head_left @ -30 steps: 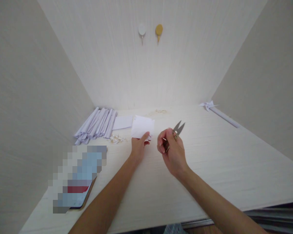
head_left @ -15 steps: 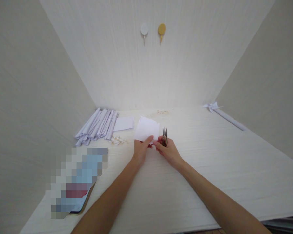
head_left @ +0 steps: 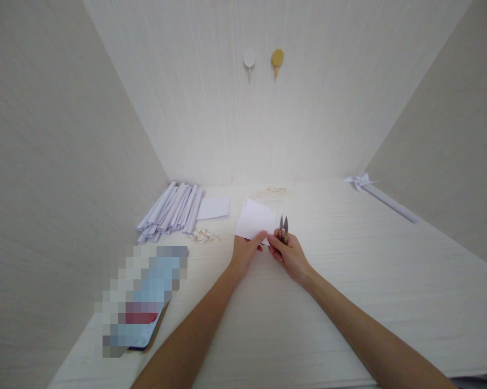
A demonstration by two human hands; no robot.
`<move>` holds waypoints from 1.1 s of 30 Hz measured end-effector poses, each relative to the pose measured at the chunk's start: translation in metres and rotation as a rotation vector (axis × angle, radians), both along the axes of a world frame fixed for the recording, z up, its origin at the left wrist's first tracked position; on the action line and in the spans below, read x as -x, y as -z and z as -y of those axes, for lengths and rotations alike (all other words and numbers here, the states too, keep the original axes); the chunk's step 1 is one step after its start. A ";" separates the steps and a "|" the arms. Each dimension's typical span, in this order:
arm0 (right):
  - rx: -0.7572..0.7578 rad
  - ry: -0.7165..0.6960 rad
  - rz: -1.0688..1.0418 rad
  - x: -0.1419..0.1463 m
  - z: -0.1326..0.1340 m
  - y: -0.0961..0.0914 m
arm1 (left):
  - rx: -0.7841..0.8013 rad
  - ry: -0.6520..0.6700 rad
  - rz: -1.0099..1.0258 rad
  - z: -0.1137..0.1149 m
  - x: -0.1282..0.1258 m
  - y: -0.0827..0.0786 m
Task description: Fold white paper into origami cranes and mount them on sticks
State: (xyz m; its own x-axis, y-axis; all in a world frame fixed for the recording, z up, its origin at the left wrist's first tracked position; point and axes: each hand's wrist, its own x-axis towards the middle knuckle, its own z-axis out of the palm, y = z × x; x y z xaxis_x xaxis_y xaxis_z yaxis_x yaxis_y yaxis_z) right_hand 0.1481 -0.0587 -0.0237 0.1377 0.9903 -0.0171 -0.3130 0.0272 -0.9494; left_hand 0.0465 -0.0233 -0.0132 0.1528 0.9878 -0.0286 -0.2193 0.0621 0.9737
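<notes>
A: Where is the small white paper (head_left: pixel 254 220)?

B: It is found near the middle of the desk (head_left: pixel 348 281). Its near edge is pinched by the left hand (head_left: pixel 245 251), with the thumb on top. The far part seems to be tipped up a little.

A: And the right hand (head_left: pixel 291 254)?

B: It is closed around the little snips (head_left: pixel 283 226). The blades are pointed to twelve o'clock and kept close together. They are seen just beside the paper, at three o'clock from it.

A: How is the paper likely to feel?

B: Very light and thin, it is thought. It can be bent or torn easily. It is best held by an edge, close to the blades, so it is kept flat and not floppy.

A: And the snips?

B: Small, hard and sharp at the tips. They are best held by the handle end, away from the points.

A: What else is seen?

B: A bunch of rolled paper sticks (head_left: pixel 172 209) is laid at ten o'clock from the hands. A flat white sheet (head_left: pixel 213 207) is seen beside it, and tiny scraps (head_left: pixel 203 234) in front. A paper pinwheel (head_left: pixel 362 181) is laid at two o'clock.
</notes>
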 end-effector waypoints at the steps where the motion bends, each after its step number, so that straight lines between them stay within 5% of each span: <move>1: -0.004 0.001 -0.001 0.000 0.000 0.000 | -0.003 -0.001 -0.003 0.000 0.000 0.000; 11: -0.022 0.024 0.040 0.002 0.002 0.000 | -0.031 0.009 -0.020 0.002 0.000 0.002; 18: -0.010 0.035 0.018 -0.002 0.005 -0.006 | -0.011 -0.120 0.050 -0.002 0.002 0.002; 33: 0.057 -0.163 0.149 -0.001 0.009 -0.009 | 0.047 -0.258 0.222 -0.010 0.007 0.001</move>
